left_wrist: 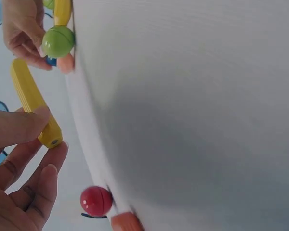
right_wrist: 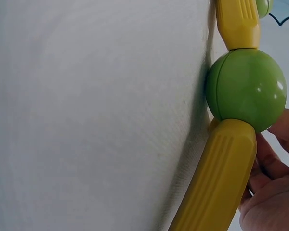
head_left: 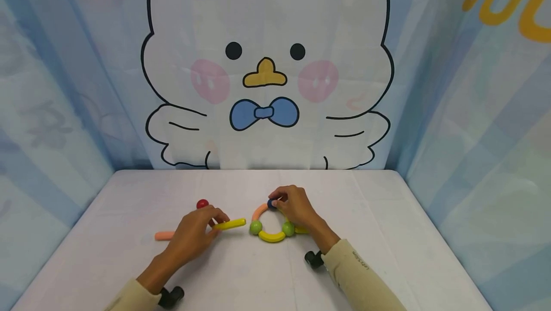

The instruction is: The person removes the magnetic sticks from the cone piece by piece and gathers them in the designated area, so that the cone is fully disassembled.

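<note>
My left hand point(head_left: 195, 232) pinches a straight yellow magnetic rod point(head_left: 231, 224) between thumb and fingers, raised off the table in the left wrist view. To its right lies a ring of curved rods and balls: an orange curved rod point(head_left: 259, 211), a yellow curved rod point(head_left: 272, 237), a left green ball point(head_left: 256, 227) and a right green ball point(head_left: 288, 228). At the ring's far side my right hand point(head_left: 297, 205) pinches a dark blue ball point(head_left: 271, 204). Another yellow rod point(right_wrist: 216, 178) extends from the right green ball, partly behind the right wrist.
A red ball point(head_left: 202, 204) sits beyond my left hand, and an orange rod point(head_left: 164, 236) lies left of it, partly covered. The white table point(head_left: 366, 263) meets a curtain printed with a cartoon bird point(head_left: 264, 24) at the back.
</note>
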`<state>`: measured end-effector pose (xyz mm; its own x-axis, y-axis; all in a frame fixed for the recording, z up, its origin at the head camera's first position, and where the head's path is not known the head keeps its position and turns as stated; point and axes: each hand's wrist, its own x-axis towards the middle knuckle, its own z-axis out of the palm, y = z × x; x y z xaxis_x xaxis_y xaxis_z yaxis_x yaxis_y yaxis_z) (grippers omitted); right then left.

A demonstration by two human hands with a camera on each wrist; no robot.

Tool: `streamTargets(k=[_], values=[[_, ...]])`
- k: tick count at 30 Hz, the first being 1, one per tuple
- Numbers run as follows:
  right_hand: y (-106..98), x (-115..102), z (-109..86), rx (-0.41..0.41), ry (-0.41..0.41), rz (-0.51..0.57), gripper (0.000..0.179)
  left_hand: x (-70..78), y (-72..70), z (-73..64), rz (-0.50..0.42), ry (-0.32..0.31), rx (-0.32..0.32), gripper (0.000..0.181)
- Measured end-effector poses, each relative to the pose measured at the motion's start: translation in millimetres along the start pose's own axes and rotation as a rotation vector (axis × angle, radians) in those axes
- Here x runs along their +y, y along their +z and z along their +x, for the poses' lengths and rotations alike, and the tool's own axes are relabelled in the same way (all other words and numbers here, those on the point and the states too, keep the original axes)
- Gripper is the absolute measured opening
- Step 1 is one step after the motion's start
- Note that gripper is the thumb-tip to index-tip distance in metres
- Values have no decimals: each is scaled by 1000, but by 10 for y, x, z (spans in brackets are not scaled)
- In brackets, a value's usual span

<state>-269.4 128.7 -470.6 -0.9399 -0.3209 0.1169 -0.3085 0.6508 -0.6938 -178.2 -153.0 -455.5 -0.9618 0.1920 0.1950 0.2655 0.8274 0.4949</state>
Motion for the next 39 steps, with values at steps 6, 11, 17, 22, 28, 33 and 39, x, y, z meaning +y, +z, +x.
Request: streamTargets(k=[6, 11, 17, 22, 28, 33, 39], values=[[-6, 2, -4, 3, 10, 0, 16, -83, -121, -132, 18, -38, -13, 31], [-5, 7, -9, 3, 18, -1, 15, -159, -205, -233, 52, -71, -30, 29], [1, 12, -6, 2, 23, 10, 15, -261, -310, -354, 83, -95, -62, 31], [4, 17, -4, 2, 16, 9, 15, -368, -393, -448, 101, -91, -59, 33], [4, 16, -7, 0, 10, 14, 15, -509, -466, -533, 133, -116, -82, 33], [5, 16, 2, -3, 7, 10, 15, -616, -523, -581, 136, -146, -113, 29], [7, 16, 11, -4, 7, 3, 15, -749, -591, -644, 109, -149, -131, 32]])
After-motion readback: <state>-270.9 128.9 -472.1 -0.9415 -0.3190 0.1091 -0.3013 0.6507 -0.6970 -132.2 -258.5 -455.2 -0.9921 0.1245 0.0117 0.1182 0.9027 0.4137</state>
